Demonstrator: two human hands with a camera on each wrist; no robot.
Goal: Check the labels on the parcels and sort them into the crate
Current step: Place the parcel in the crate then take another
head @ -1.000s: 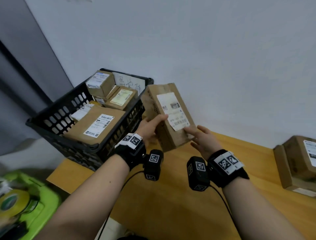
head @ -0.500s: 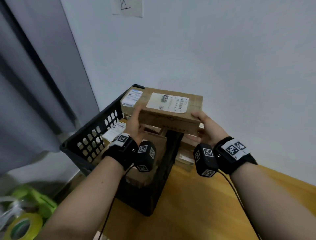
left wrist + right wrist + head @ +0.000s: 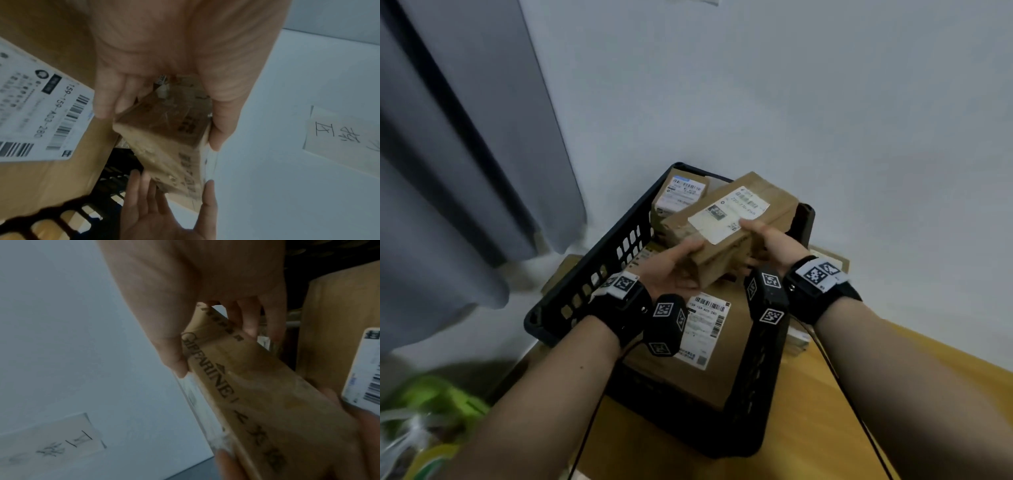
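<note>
Dim, flat, bluish light is filling all three views, casting only faint shadows and no glare. The head view is bending at its edges and smearing the green clutter. Both wrist views are showing grain and motion blur.

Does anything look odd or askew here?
Only slightly: the held parcel is tilted over the crate, gripped by the left hand and right hand. Its label's near edge looks a bit lifted. Nothing spilled.
</note>
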